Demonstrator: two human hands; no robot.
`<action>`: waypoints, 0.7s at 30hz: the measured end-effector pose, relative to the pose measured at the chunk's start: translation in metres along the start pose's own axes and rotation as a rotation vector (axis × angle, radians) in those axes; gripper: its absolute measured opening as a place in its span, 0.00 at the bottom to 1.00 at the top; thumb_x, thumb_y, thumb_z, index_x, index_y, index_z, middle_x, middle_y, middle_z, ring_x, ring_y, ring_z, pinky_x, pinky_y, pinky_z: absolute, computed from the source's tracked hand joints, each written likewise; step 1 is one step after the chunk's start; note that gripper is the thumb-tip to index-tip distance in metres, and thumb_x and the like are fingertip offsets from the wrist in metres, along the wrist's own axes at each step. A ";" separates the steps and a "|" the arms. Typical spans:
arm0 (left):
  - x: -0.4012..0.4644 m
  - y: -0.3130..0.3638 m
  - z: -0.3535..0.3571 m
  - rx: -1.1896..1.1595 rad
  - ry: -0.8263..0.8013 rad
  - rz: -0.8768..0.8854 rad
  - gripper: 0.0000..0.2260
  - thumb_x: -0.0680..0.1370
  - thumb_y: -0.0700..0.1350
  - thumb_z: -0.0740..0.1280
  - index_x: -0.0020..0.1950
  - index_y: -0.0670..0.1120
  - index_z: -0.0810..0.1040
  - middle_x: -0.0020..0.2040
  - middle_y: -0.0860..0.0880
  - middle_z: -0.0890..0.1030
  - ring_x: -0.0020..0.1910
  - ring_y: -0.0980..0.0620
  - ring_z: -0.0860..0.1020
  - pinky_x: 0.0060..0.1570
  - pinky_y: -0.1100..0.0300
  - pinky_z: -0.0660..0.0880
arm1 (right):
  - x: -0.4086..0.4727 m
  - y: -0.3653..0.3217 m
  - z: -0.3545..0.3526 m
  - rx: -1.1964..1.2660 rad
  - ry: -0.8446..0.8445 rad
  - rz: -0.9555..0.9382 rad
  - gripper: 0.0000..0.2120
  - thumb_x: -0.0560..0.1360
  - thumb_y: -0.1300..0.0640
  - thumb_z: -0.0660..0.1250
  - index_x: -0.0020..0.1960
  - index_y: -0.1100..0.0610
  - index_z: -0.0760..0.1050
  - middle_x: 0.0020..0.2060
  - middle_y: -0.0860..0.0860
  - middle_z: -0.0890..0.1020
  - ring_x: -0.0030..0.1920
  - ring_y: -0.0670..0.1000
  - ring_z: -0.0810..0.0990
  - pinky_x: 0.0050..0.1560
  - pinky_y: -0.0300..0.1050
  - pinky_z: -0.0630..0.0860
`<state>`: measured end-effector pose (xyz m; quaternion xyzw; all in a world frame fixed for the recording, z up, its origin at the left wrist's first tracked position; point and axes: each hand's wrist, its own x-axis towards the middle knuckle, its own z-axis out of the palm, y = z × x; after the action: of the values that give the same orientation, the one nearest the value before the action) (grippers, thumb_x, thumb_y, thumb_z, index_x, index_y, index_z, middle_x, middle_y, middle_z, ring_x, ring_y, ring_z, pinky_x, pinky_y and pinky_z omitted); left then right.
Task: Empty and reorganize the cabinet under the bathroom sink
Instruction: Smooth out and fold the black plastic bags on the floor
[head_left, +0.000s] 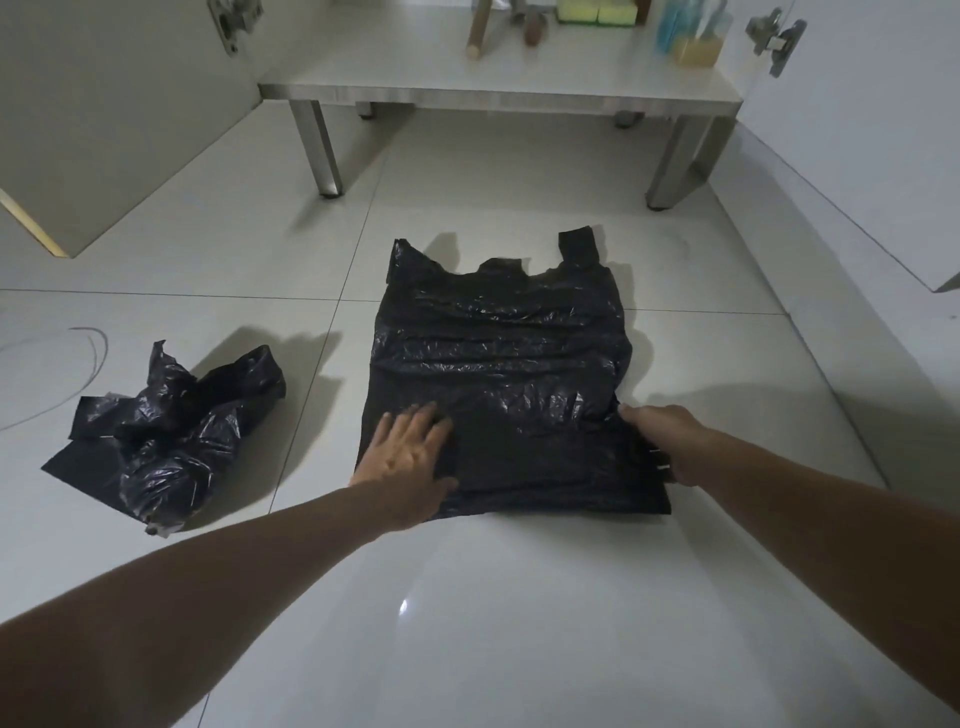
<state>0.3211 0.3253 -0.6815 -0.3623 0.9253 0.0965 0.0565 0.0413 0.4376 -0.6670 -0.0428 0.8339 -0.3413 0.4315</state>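
- The person is reaching both bare arms forward over the glossy tiled floor (467, 623), which is catching a small glint of light close in.
- The left hand (408, 457) is lying flat with straight, spread fingers, pressing down on the near left corner of the flat bag (498, 374).
- The right hand (662, 441) is sitting at the bag's near right edge, with the thumb on top of the plastic; the other fingers are hidden at the edge, so I cannot tell whether they are pinching it.
- The flat bag, black and shiny, is lying spread out on the floor between the hands, its near part looking folded into a thicker layer, its handles pointing away from the person.
- A second black bag, the crumpled bag (171, 441), is lying in a heap to the left, well apart from the flat one.
- Farther off, a low shelf (498, 93) on metal legs is standing over the floor, between two open doors (104, 130) with hinges showing.
- On the shelf, a wooden stick (478, 26), yellow-green sponges (597, 13) and a tub (696, 36) holding bluish items are sitting along the far edge; the details are too dim to make out.
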 end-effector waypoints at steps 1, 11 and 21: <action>0.006 0.001 0.004 0.008 -0.062 0.009 0.37 0.76 0.60 0.64 0.79 0.50 0.50 0.80 0.48 0.47 0.78 0.46 0.46 0.76 0.45 0.44 | 0.004 -0.001 0.003 0.023 0.011 -0.008 0.18 0.74 0.49 0.71 0.56 0.61 0.75 0.51 0.57 0.80 0.51 0.58 0.79 0.50 0.50 0.76; 0.022 -0.005 0.011 -0.003 -0.329 -0.130 0.54 0.65 0.66 0.72 0.79 0.51 0.41 0.79 0.48 0.39 0.78 0.42 0.41 0.71 0.33 0.54 | 0.021 0.005 -0.005 0.099 0.332 0.025 0.18 0.75 0.51 0.63 0.54 0.65 0.74 0.48 0.58 0.79 0.47 0.59 0.78 0.50 0.49 0.75; 0.016 0.001 0.008 0.036 -0.408 -0.120 0.62 0.60 0.64 0.77 0.78 0.50 0.37 0.78 0.45 0.34 0.77 0.42 0.37 0.69 0.30 0.53 | 0.035 -0.011 0.008 0.147 0.294 -0.049 0.19 0.73 0.54 0.69 0.58 0.65 0.76 0.53 0.58 0.80 0.49 0.59 0.78 0.50 0.48 0.77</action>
<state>0.3091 0.3173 -0.6919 -0.3885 0.8732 0.1476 0.2546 0.0229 0.4119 -0.6873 0.0187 0.8596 -0.4143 0.2985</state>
